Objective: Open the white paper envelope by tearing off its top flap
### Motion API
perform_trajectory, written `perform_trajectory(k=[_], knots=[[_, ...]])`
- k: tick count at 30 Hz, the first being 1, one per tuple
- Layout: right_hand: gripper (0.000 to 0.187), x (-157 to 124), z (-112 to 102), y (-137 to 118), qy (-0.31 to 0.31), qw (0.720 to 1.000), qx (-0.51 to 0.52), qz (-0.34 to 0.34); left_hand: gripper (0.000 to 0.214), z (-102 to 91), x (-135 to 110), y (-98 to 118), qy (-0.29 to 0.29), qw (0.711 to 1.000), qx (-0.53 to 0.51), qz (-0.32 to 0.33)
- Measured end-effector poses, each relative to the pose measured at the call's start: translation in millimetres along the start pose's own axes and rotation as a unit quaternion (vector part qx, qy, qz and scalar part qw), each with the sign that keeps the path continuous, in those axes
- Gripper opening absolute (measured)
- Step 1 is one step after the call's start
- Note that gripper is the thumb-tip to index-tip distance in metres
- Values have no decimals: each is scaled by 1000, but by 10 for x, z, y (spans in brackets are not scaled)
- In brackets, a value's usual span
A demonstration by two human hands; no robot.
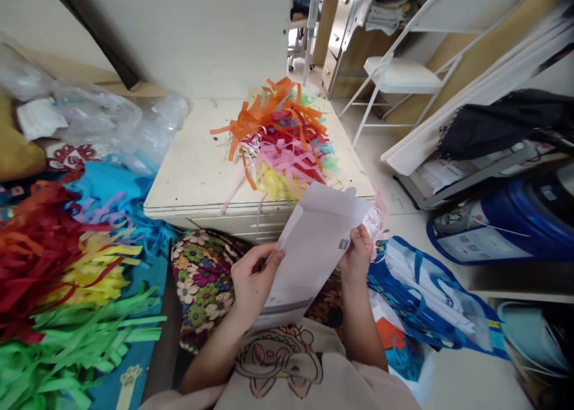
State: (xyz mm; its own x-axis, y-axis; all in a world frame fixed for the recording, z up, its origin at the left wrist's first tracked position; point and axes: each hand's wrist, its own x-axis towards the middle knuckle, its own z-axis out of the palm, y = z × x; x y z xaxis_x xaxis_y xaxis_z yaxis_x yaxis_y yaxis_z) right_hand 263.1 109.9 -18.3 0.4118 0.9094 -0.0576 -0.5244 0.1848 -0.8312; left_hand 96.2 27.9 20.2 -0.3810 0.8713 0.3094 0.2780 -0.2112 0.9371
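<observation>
A long white paper envelope (316, 236), its flap raised at the far end, tilts above my lap. My left hand (256, 278) pinches its left edge between thumb and fingers. On the opposite edge, the fingers of my right hand (357, 251) are closed round the paper. Just beyond the envelope, a heap of shredded paper strips (287, 138) in orange, red, pink and yellow lies on the cream low table (188, 159). Whatever the envelope contains is hidden from me.
Piles of red strips (40, 248), yellow strips (96, 266) and green strips (85, 338) lie at left, below clear plastic bags (112, 117). At right are a blue bag (417, 296) holding white papers, a blue bin (506, 230) and a white folding chair (403, 75).
</observation>
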Motion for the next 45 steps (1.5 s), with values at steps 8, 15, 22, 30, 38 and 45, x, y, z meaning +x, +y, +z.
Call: perform_trajectory(k=[8,15,22,30,38,45], knots=[[22,7,-5,-9,-6,1000,-3,-6,28,-128,-138,162,-98,988,119,-10],[17,47,37,-47,7,1000,3,-30,16,-166,-283,146,-56,982,159,84],[15,71,15,-84,16,999,3,-48,22,-98,-213,118,-24,969,198,146],[19,75,13,-101,32,996,-2,-79,10,-74,-178,15,-25,990,92,99],[23,28,54,-147,21,996,-28,-87,1,-55,-62,-217,3,994,-74,-80],[28,-326,30,-172,-134,982,-130,3,13,-174,23,-408,130,940,-218,-226]])
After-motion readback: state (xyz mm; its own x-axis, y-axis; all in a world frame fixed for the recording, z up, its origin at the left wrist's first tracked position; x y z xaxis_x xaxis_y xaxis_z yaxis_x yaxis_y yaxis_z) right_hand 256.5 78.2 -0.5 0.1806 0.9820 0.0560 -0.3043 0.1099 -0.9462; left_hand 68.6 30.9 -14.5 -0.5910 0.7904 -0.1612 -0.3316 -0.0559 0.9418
